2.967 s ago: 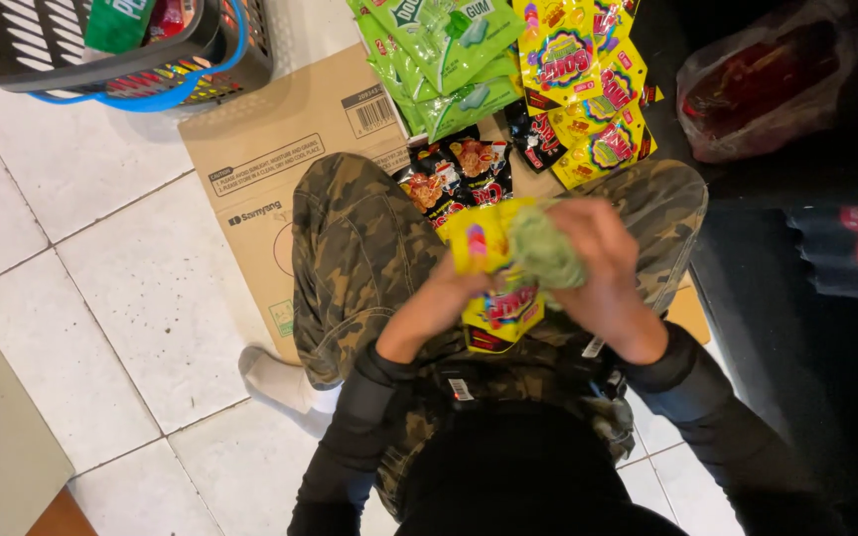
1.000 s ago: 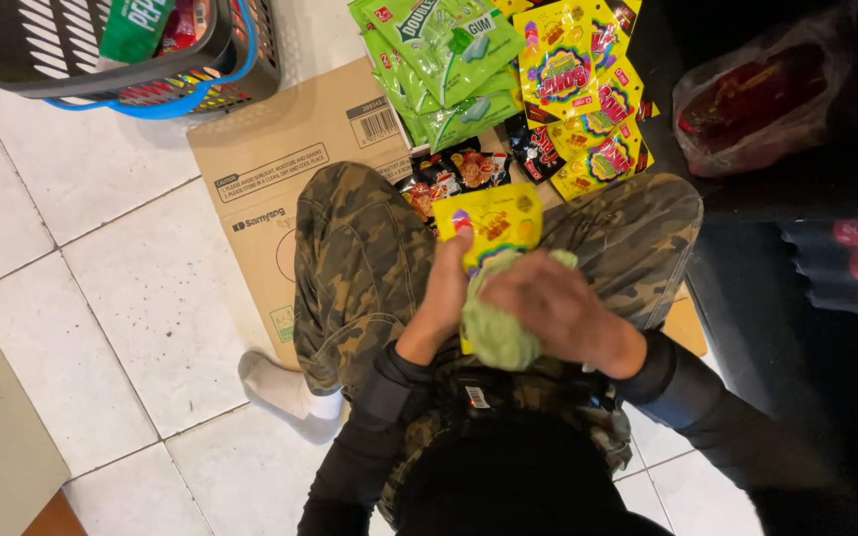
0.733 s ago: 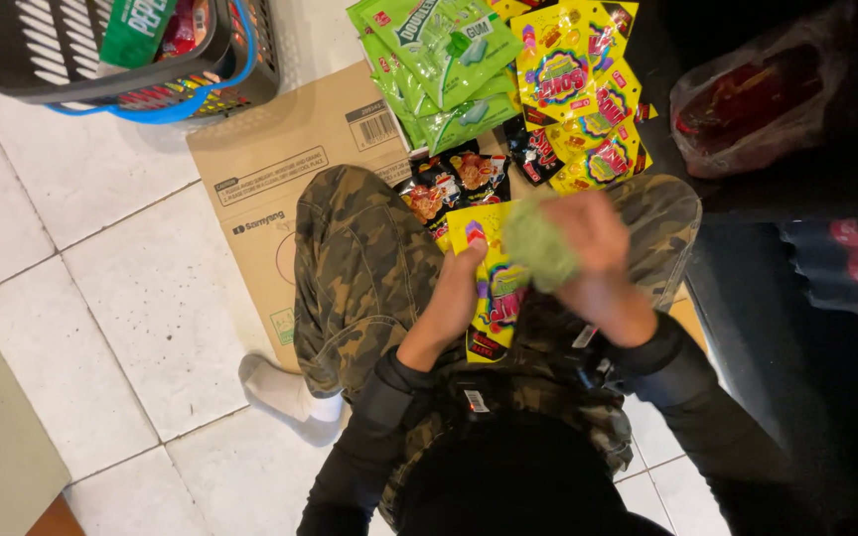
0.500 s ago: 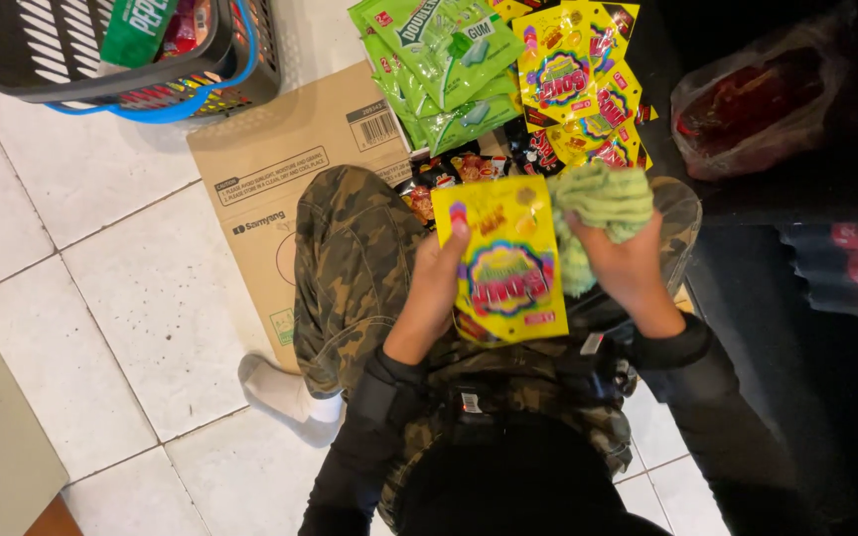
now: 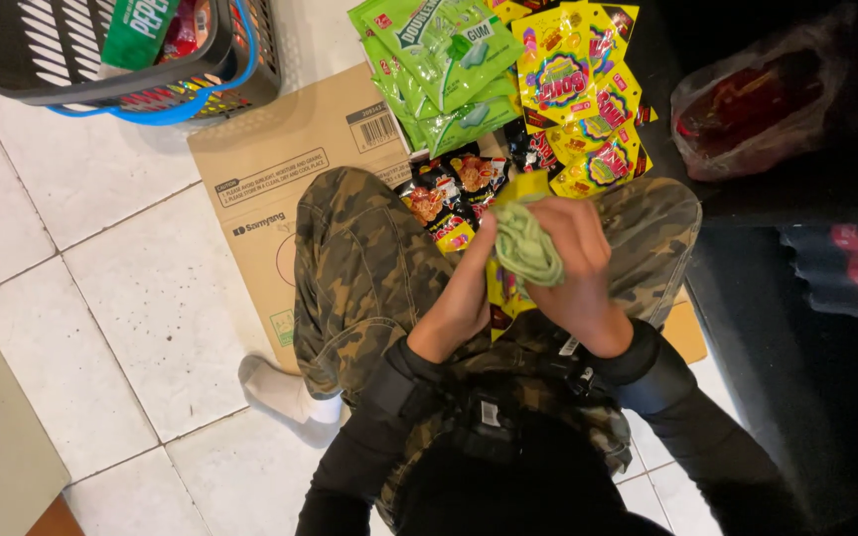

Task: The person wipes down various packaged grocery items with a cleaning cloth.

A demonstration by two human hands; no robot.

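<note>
I am squatting in camouflage trousers (image 5: 359, 268) on a flattened cardboard box (image 5: 300, 149). My left hand (image 5: 459, 298) holds a yellow candy packet (image 5: 504, 288) upright over my knees. My right hand (image 5: 573, 263) is closed on a crumpled green cloth (image 5: 525, 246) and presses it against the packet's face. Most of the packet is hidden behind the cloth and my hands.
On the cardboard ahead lie green gum packets (image 5: 449, 60), yellow candy packets (image 5: 578, 89) and dark snack packets (image 5: 444, 194). A black basket (image 5: 101, 84) holding goods stands at the top left on white tiles. A clear bag with red contents (image 5: 757, 109) and dark shelving are at the right.
The green cloth moved from the packet's right side back onto its face. The packet dropped lower and is now mostly covered; earlier its printed front showed fully.
</note>
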